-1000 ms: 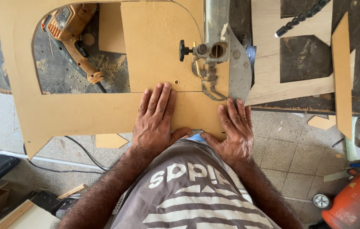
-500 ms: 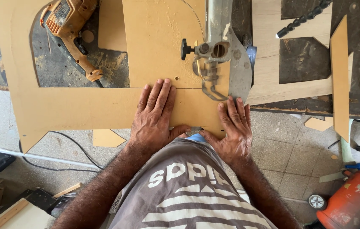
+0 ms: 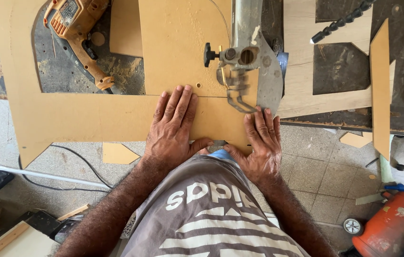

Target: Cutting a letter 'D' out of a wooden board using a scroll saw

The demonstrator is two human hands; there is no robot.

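A large tan fibreboard sheet [image 3: 68,116] with a big cut-out lies on a dark saw table. My left hand [image 3: 173,126] rests flat on its near strip, fingers spread, just left of a thin cut line. My right hand [image 3: 259,143] presses flat on the board's near right corner, directly below the scroll saw's metal head and blade guard [image 3: 240,78]. The guard looks blurred. Both hands hold nothing; they only press on the board. A square tan panel [image 3: 183,43] sits above my left hand, beyond the cut line.
An orange power drill [image 3: 80,33] lies on the table inside the cut-out, amid sawdust. Pale wood offcuts [image 3: 380,85] lie at the right. On the tiled floor are small offcuts [image 3: 116,153], a black cable [image 3: 68,152] and an orange machine [image 3: 392,228].
The view has shifted slightly, so the board and saw sit a little higher in the frame. Both hands stay flat on the board in the same places.
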